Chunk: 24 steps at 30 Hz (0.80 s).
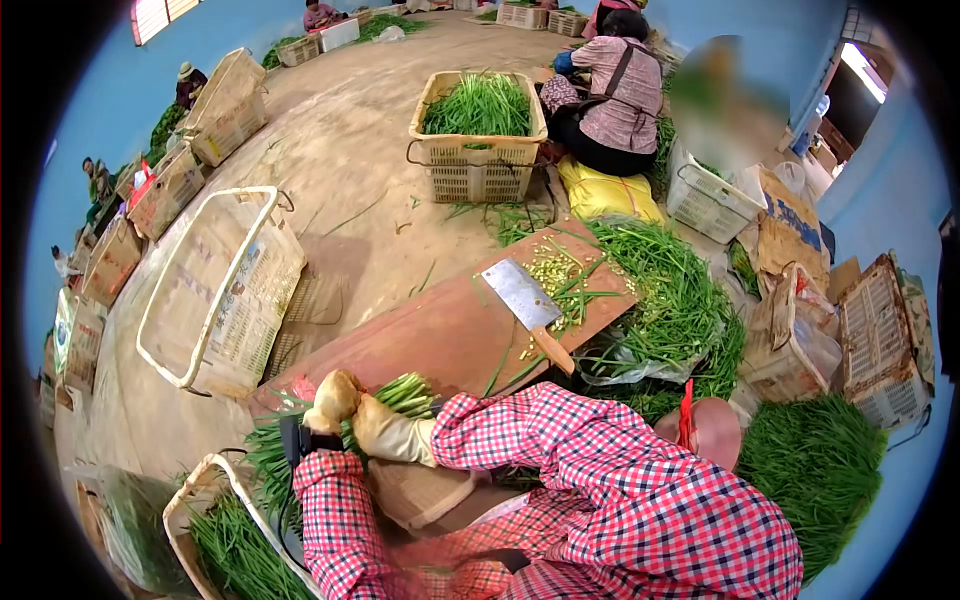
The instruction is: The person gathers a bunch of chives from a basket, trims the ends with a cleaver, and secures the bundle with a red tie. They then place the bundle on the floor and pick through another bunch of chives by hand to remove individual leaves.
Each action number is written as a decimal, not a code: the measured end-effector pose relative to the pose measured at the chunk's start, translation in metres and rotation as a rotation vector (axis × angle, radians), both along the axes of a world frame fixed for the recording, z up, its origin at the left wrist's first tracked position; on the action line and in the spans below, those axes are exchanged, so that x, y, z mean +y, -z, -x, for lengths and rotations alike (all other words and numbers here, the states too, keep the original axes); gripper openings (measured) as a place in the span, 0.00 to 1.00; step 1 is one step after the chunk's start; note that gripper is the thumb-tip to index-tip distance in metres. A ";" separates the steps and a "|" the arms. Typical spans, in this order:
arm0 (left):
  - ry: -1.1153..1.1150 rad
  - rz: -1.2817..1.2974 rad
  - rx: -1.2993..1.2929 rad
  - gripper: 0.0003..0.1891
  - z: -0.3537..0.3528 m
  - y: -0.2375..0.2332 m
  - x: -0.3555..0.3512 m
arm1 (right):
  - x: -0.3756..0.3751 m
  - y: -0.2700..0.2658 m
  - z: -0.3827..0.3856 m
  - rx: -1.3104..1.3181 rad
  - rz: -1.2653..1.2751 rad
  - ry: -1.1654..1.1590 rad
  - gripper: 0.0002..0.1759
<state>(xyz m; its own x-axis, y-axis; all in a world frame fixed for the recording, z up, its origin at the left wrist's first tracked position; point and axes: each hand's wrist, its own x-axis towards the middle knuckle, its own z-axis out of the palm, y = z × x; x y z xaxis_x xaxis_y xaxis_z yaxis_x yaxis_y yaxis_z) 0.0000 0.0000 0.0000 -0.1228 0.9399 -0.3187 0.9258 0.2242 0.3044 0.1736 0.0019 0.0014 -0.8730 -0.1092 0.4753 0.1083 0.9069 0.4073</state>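
Observation:
Both my hands wear pale, stained gloves and meet at the near left end of the reddish-brown board (410,330). My left hand (335,402) is closed around a bunch of chives (408,396). Beside it my right hand (385,430) is closed on the same bunch, its fingers partly hidden. Pale cut ends of the bunch point right, while leaves hang down to the left. Farther along the board lies a cleaver (520,293), its wooden handle toward me, next to scattered pale stem trimmings (560,275). Neither hand touches the cleaver.
Loose chives (670,300) heap at the board's right end. A crate of chives (195,510) stands at my lower left, an unfilled crate (225,290) beyond it. Ahead are a full crate (475,165) and a seated person (625,100). More chives (815,480) lie at right.

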 end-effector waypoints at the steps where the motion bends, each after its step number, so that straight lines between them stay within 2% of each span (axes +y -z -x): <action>1: 0.191 -0.025 0.219 0.12 0.026 0.044 0.010 | -0.005 0.013 0.012 -0.008 -0.018 0.033 0.13; 2: 0.362 -0.078 0.425 0.11 0.051 0.086 0.019 | -0.012 0.026 0.025 -0.040 0.084 0.002 0.13; 3: 0.235 -0.093 0.360 0.10 0.023 0.052 0.003 | -0.043 0.018 0.001 -0.039 0.034 0.113 0.10; 4: 0.110 -0.118 0.291 0.10 -0.004 0.016 -0.014 | -0.044 0.028 0.016 -0.103 0.193 0.085 0.09; 5: -0.026 -0.168 0.194 0.09 -0.035 0.001 -0.014 | -0.045 0.053 0.017 -0.208 0.350 0.059 0.09; 6: 0.002 -0.225 0.109 0.06 -0.025 0.066 -0.007 | -0.043 0.071 0.011 -0.323 0.515 0.011 0.11; 7: -0.017 -0.151 0.160 0.06 -0.030 0.050 -0.003 | -0.048 0.070 0.012 -0.072 0.986 -0.224 0.14; 8: -0.037 -0.070 0.223 0.06 -0.027 0.029 -0.002 | -0.046 0.071 0.011 -0.077 1.024 -0.239 0.13; 11: -0.126 0.074 0.218 0.06 -0.074 -0.047 0.008 | -0.045 0.078 0.008 -0.262 0.820 -0.152 0.11; 13: -0.113 0.052 0.299 0.07 -0.094 -0.057 0.011 | -0.043 0.081 0.000 -0.311 0.762 -0.135 0.10; 14: -0.019 -0.023 0.319 0.06 -0.081 -0.032 0.015 | -0.042 0.082 -0.002 -0.324 0.753 -0.141 0.10; 15: -0.061 -0.030 0.315 0.06 -0.082 -0.028 0.013 | -0.041 0.082 -0.002 -0.330 0.753 -0.143 0.10; 16: -0.098 0.073 0.517 0.06 -0.084 -0.011 0.023 | -0.038 0.081 -0.002 -0.332 0.746 -0.155 0.09; 18: 0.150 -0.042 0.965 0.05 -0.038 0.109 0.026 | -0.038 0.088 -0.011 -0.346 0.743 -0.192 0.09; 21: -0.104 -0.141 0.614 0.05 -0.068 0.058 0.002 | -0.029 0.089 -0.056 -0.387 0.705 -0.296 0.09; 24: -0.288 -0.234 0.381 0.05 -0.095 0.010 -0.006 | 0.010 0.058 -0.116 -0.347 0.554 -0.377 0.09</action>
